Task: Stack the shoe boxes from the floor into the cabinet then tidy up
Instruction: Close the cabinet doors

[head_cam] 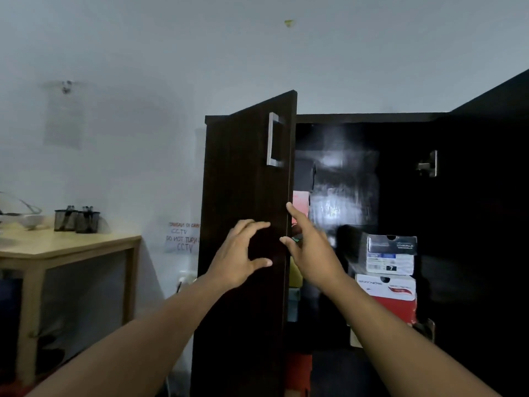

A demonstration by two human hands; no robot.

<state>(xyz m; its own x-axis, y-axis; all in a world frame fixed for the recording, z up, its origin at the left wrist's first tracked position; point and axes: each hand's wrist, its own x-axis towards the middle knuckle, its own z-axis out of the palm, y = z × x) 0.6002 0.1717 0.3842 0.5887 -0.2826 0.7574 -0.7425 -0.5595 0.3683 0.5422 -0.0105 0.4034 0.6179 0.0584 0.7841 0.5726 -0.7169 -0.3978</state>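
A dark wooden cabinet (372, 118) stands open before me. Its left door (243, 173), with a silver handle (274, 138), is swung partly out. My left hand (240, 257) hovers open in front of that door's face. My right hand (310, 250) is open, fingertips at the door's free edge. Inside on the right sit two stacked shoe boxes: a black and white one (390, 255) on top of a white and red one (386, 299). More boxes, pink and yellow, show in the gap behind the door edge (299, 204).
The right cabinet door (486, 196) is swung wide open, hinge showing. A light wooden table (65, 247) at left carries two black mesh pen holders (76, 220) and a bowl. A paper CCTV notice (183, 237) is taped on the white wall.
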